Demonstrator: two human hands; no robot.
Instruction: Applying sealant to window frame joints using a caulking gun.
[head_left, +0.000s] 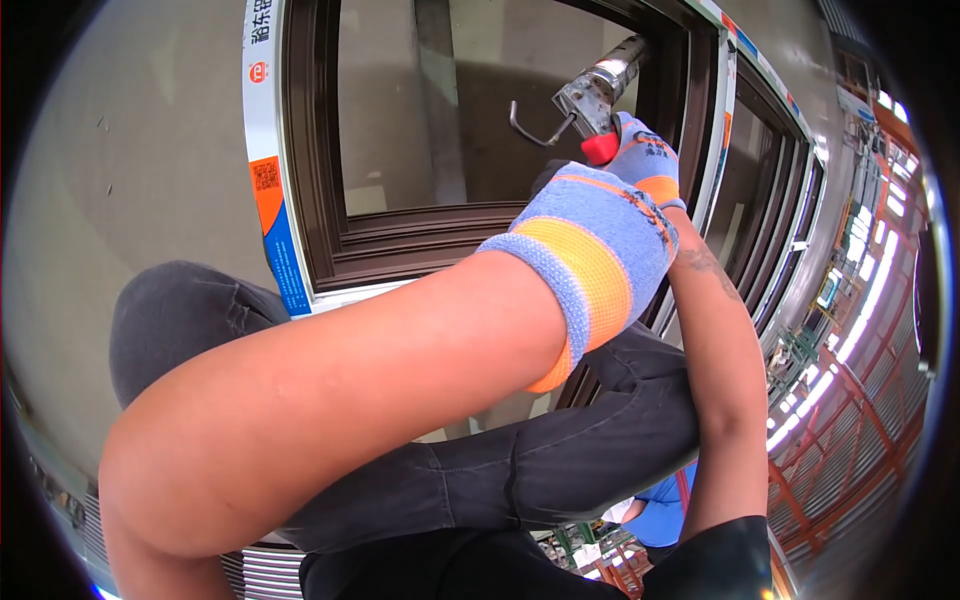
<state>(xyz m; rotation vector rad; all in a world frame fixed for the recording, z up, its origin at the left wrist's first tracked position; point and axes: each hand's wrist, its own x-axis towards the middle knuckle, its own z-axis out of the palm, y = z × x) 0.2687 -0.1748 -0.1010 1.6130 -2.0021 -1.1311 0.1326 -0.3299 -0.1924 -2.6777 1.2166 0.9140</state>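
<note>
A caulking gun [588, 97] with a worn metal barrel, a bent wire hook and a red part at its rear lies slanted over the far right corner of a dark brown window frame [420, 232]. My right hand [648, 160], in a blue and orange knit glove, is closed at the gun's rear, beside the red part. Nearer to me, my left hand [600, 225] in a matching glove reaches across from the left, just below the gun. Its back faces up and hides its fingers, so what it touches does not show.
White protective film [268, 130] with orange and blue patches covers the frame's outer edge. More brown frames [765, 170] stand along the right. My bent knees in dark trousers [190, 320] are close to the near edge. Behind me is a person in blue [660, 510].
</note>
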